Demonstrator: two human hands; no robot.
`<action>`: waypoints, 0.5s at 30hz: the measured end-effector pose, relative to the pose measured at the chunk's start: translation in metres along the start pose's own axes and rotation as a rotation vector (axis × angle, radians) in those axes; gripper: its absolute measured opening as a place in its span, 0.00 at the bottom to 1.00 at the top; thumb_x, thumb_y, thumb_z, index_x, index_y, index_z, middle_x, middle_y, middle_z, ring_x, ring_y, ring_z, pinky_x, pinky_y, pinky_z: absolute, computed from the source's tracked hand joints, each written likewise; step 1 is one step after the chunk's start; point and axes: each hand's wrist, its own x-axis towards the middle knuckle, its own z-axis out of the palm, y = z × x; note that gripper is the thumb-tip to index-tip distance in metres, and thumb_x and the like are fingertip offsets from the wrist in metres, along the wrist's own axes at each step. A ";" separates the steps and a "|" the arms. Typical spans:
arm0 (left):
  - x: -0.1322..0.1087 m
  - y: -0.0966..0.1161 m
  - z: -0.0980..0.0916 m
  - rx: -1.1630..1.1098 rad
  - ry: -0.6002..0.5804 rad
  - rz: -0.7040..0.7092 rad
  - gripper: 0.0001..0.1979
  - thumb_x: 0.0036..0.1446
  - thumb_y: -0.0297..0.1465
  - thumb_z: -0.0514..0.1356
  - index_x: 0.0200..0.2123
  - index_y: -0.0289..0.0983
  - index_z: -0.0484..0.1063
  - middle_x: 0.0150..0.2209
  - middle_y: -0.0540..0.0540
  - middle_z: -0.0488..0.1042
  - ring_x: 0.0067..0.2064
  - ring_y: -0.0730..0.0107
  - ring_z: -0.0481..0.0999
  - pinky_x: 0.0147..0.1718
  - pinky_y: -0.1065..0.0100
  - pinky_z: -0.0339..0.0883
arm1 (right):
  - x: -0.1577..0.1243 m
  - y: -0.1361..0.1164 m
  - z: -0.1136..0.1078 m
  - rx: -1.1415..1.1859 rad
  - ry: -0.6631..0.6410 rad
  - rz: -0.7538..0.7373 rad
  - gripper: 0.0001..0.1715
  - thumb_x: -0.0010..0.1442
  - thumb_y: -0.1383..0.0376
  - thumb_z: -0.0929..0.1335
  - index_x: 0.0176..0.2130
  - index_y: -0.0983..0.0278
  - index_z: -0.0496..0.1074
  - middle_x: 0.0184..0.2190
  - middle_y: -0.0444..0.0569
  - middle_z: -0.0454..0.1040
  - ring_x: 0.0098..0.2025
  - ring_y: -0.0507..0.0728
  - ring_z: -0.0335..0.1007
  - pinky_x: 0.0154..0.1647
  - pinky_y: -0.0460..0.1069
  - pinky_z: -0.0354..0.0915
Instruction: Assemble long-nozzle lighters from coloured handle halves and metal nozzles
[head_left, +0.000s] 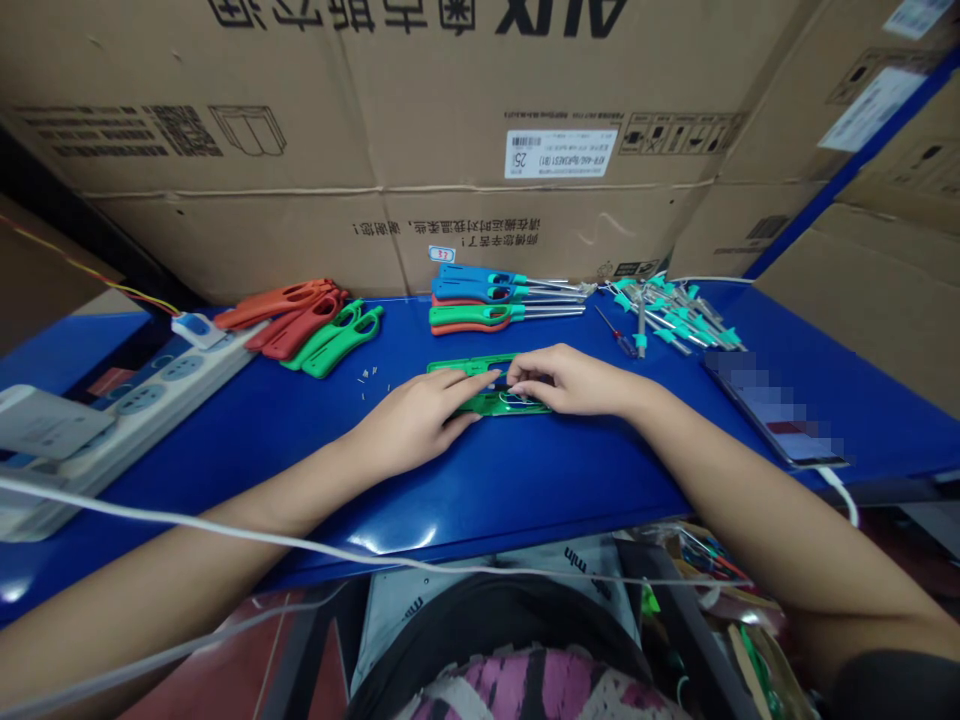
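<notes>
Two green lighter shell halves lie open in front of me, the far half point(459, 364) and the near half point(491, 405). My left hand point(420, 420) is closed on the near half, its thumb along the front edge and its fingers across the top. Over the right end of the shells, my right hand point(577, 382) is in a pinch; whatever its fingertips hold is hidden. A thin white wire point(517, 399) shows at the near half, below those fingertips. Behind the shells lies a stack of lighters with metal tubes, including a blue one point(472, 285) and a green one point(469, 317).
Red and green shells point(330, 340) lie to the left, near a power strip point(142, 400). Metal tubes with teal collars point(675, 310) are piled at back right, beside a small screwdriver point(616, 332). A phone point(772, 410) lies right. A white cable point(315, 545) crosses the foreground.
</notes>
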 end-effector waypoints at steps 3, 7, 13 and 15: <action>0.000 0.000 0.000 -0.010 0.002 -0.008 0.25 0.66 0.32 0.56 0.65 0.38 0.62 0.51 0.37 0.75 0.50 0.54 0.76 0.48 0.53 0.73 | 0.000 0.000 0.000 0.001 -0.003 0.008 0.09 0.65 0.64 0.65 0.39 0.67 0.73 0.30 0.48 0.76 0.29 0.51 0.66 0.33 0.46 0.60; 0.000 0.000 0.000 -0.006 -0.001 -0.004 0.25 0.66 0.31 0.57 0.65 0.37 0.62 0.52 0.36 0.75 0.51 0.54 0.76 0.49 0.53 0.73 | 0.000 0.001 0.000 0.018 -0.013 0.015 0.09 0.65 0.64 0.65 0.39 0.67 0.73 0.30 0.47 0.76 0.28 0.51 0.66 0.32 0.45 0.60; 0.000 0.001 -0.001 0.012 0.002 0.002 0.24 0.66 0.31 0.57 0.65 0.38 0.62 0.51 0.38 0.75 0.50 0.55 0.76 0.49 0.55 0.73 | -0.001 0.002 0.001 0.076 -0.016 0.032 0.10 0.65 0.63 0.65 0.39 0.67 0.73 0.27 0.45 0.75 0.27 0.50 0.64 0.31 0.45 0.60; 0.000 0.002 -0.002 0.011 -0.011 -0.002 0.24 0.66 0.31 0.57 0.64 0.39 0.63 0.50 0.39 0.75 0.50 0.56 0.76 0.48 0.55 0.73 | -0.001 0.002 0.001 0.077 -0.021 0.021 0.09 0.64 0.63 0.66 0.38 0.67 0.73 0.28 0.46 0.76 0.28 0.50 0.66 0.31 0.45 0.60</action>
